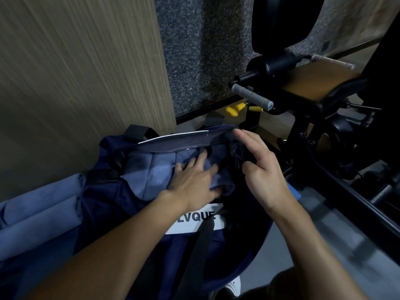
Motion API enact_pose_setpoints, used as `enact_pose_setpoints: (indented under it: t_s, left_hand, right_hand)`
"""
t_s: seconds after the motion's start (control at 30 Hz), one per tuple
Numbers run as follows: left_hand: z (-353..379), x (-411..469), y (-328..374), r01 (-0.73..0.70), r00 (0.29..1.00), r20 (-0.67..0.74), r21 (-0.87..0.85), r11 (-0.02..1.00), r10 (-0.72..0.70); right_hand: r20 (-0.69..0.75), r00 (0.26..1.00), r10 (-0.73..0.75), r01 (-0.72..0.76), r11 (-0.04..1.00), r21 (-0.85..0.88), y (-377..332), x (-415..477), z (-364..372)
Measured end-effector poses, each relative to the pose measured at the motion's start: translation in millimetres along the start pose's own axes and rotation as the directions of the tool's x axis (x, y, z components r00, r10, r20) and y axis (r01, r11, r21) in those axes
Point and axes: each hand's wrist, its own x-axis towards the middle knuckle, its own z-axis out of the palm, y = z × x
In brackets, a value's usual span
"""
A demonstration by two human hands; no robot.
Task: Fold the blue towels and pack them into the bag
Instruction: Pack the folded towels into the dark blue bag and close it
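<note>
Head view: left hand (194, 178), fingers spread flat, presses a towel (160, 169) inside the bag (108, 202) mid-frame. The right hand (264, 172) is half-curled at the bag's right rim, grip unclear. A panel (75, 72) crowds the upper left.

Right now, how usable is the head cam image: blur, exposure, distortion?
Head view: dim and underexposed; wood panel and floor streaked by motion blur; left hand and the bag label stay readable; the bag mouth by the right hand is lost in shadow; wide-angle bends the edges.
</note>
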Motion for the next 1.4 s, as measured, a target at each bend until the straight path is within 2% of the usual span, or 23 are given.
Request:
enact_pose_setpoints:
  t_s: [0.1, 0.2, 0.3, 0.57, 0.63, 0.73, 0.8, 1.17, 1.4]
  left_hand:
    - [9, 1, 7, 0.043, 0.999, -0.034, -0.004, 0.999, -0.043]
    - [10, -3, -2, -0.006, 1.000, -0.010, -0.043, 0.999, 0.005]
    - [10, -11, -13, -0.079, 0.997, 0.024, 0.011, 0.997, 0.079]
    - [17, -35, -21, -0.176, 0.984, 0.002, 0.041, 0.984, 0.176]
    - [16, -38, -20, -0.170, 0.985, -0.024, -0.009, 0.985, 0.170]
    - [17, -33, -15, -0.097, 0.993, -0.083, -0.161, 0.982, 0.084]
    - [20, -31, -13, -0.060, 0.993, -0.107, -0.179, 0.982, 0.041]
    - [14, -35, -22, -0.163, 0.986, 0.021, 0.058, 0.985, 0.162]
    - [11, -28, -19, -0.086, 0.994, 0.064, -0.021, 0.996, 0.087]
  right_hand:
    - [0.021, 0.999, 0.030, -0.031, 0.999, 0.012, 2, -2, 0]
    - [0.022, 0.999, 0.040, -0.040, 0.999, 0.003, 4, -2, 0]
    - [0.028, 0.998, 0.056, -0.056, 0.998, 0.003, 5, 0, 0]
    - [0.041, 0.997, 0.069, -0.067, 0.997, -0.045, 14, -1, 2]
    - [0.050, 0.996, 0.068, -0.062, 0.992, -0.107, 17, -3, 3]
    - [0.050, 0.996, 0.076, -0.066, 0.982, -0.176, 18, -5, 4]
    - [0.041, 0.997, 0.070, -0.061, 0.981, -0.184, 18, -6, 4]
    - [0.064, 0.997, 0.037, -0.021, 0.971, -0.239, 18, -8, 3]
    - [0.049, 0.999, 0.022, -0.005, 0.946, -0.324, 14, -9, 7]
